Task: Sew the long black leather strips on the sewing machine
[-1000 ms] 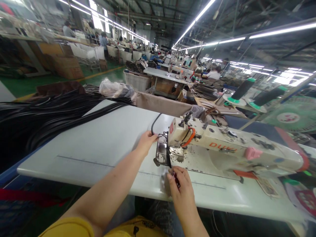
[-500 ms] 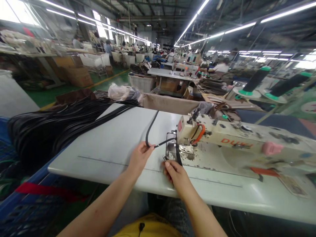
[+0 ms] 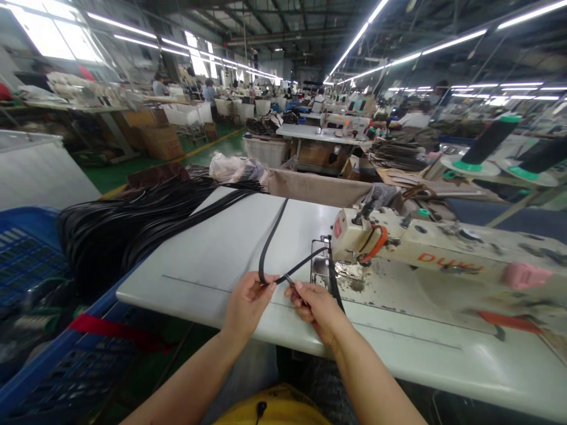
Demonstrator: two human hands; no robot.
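While pinched at its fold, black strap point(image 3: 269, 236) bent back on itself near the front edge of the white tabletop point(image 3: 208, 248). Left hand point(image 3: 247, 301) with fingers pressed together on the strap's bend; right hand point(image 3: 318, 304) just beside it, fingers closed on a small thin tool point(image 3: 290, 280) whose tip meets the strap at the same spot. Cannot tell what kind of tool. One run of strap stretched away across the tabletop toward the far edge, the other slanting up to the metal guide point(image 3: 319, 268) at the head of the cream sewing machine point(image 3: 425, 254), with a further dark length hanging down in front of the guide, close over the right hand's knuckles.

Heaped at the left end of the tabletop, well apart from the hands: big pile of black straps point(image 3: 133, 224), spilling over the edge. Below and left of that, blue plastic crate point(image 3: 26, 242), and a red band point(image 3: 115, 332) lower down. Behind the pile, clear plastic bag point(image 3: 234, 167) and a beige cloth bin point(image 3: 314, 188). To the right above the machine, two dark thread cones point(image 3: 489, 140) on green-rimmed stands. Pink lump point(image 3: 525, 275) on the machine's arm. Farther back, rows of other tables, cardboard boxes point(image 3: 153, 139), other people at work, long ceiling lights.
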